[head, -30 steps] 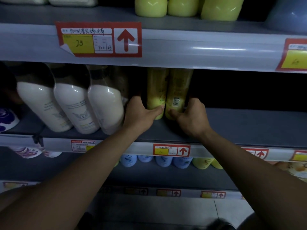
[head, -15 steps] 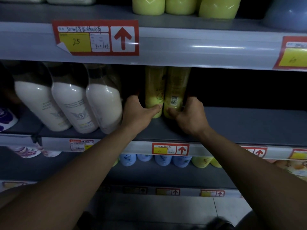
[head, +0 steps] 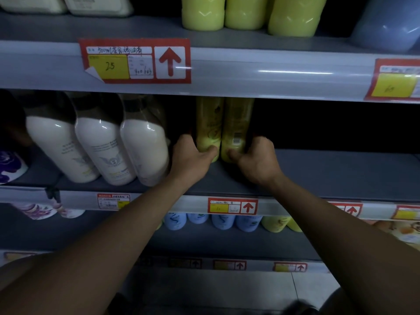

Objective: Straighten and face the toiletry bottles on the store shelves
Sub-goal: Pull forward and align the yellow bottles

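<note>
Two tall yellow bottles stand side by side, touching, deep on the middle shelf. My left hand grips the base of the left yellow bottle, thumb across its front. My right hand grips the base of the right yellow bottle, whose barcode faces me. Their tops are hidden behind the shelf rail above.
Three white bottles with dark tops lean at the shelf front, left of my hands. Yellow-green bottles stand on the top shelf. Blue bottles and yellow ones line the shelf below. Red price tags hang on the rails.
Both hands and the two yellow bottles have stayed almost in place; they sit slightly farther back on the shelf than a second ago.
</note>
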A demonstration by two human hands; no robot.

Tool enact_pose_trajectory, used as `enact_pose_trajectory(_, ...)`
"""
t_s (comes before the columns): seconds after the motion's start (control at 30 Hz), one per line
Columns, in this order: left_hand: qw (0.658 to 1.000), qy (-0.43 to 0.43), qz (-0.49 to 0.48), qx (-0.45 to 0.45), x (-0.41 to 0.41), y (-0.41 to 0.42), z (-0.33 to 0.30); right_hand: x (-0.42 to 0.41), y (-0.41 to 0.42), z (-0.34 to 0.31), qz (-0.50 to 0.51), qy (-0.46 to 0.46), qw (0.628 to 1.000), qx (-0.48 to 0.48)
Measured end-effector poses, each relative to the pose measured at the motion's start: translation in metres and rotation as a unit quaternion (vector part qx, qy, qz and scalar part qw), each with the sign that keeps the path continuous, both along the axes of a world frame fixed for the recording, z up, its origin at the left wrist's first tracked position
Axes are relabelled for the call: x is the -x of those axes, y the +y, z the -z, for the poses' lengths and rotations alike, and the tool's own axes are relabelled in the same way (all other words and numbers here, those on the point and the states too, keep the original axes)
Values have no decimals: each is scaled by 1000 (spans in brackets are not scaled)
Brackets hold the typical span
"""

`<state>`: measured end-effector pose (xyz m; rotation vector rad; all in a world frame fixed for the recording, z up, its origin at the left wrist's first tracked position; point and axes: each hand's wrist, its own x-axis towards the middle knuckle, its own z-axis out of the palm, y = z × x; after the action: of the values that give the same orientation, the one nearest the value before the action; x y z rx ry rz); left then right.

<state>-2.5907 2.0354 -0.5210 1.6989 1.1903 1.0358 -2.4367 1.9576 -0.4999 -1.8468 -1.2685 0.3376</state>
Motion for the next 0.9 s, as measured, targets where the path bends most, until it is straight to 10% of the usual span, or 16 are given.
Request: enact_pose_trajectory(0.9,1000,-3,19,-24,4,6,-2,-2,4,4,-12,58,998,5)
